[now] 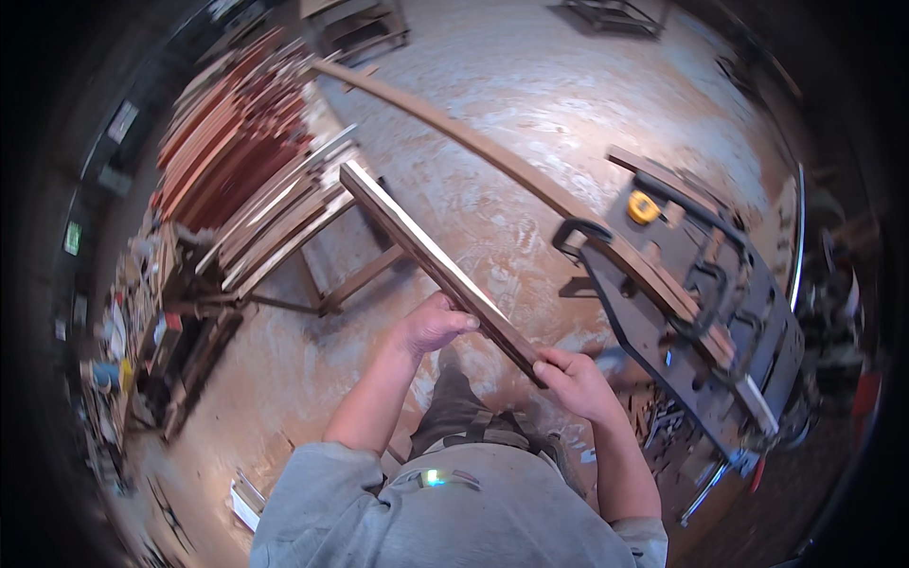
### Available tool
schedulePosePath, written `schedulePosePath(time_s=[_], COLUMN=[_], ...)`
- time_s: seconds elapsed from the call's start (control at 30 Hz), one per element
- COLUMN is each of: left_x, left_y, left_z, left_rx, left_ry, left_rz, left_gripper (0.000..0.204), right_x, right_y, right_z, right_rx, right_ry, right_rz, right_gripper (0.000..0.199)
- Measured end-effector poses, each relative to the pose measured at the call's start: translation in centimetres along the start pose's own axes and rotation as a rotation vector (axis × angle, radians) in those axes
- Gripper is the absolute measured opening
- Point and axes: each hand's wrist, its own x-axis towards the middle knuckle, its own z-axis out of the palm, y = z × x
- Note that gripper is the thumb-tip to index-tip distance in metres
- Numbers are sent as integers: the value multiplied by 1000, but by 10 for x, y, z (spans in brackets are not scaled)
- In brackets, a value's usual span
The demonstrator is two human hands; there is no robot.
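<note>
I hold a long, narrow wooden board (417, 244) with both hands, its dark face up and a pale edge showing. My left hand (431, 324) grips it about a third of the way along. My right hand (573, 381) holds the near end. The far end of the board reaches a stack of wooden slats (275, 222) lying on a stand at the left. The board slopes from upper left to lower right, above a dusty floor.
A pile of reddish boards (232, 133) lies behind the slats. A black metal workbench (701, 322) with clamps, a long curved wood strip (492, 156) and a yellow tape measure (643, 207) stands at the right. Cluttered shelves (123, 331) line the left side.
</note>
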Motion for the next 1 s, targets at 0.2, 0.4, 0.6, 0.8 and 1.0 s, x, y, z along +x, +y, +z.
schedulePosePath(time_s=[0.2, 0.4, 0.6, 0.8, 1.0], left_x=[66, 116, 193, 235, 270], left_y=[-33, -67, -82, -90, -108], left_z=[153, 278, 337, 377, 446], left_rx=[-112, -5, -1, 11, 139], left_ry=[-376, -139, -300, -375, -464], left_rz=[-104, -79, -196, -323, -350], left_gripper=[62, 57, 40, 39, 42], right_x=[-130, -172, -216, -332, -430], right_y=[50, 59, 80, 133, 203], right_z=[-39, -52, -83, -117, -158], right_rx=[532, 52, 73, 459, 395], right_ry=[-4, 799, 1170, 1621, 1970], right_rz=[77, -50, -121, -61, -34], right_gripper=[34, 44, 60, 41, 38])
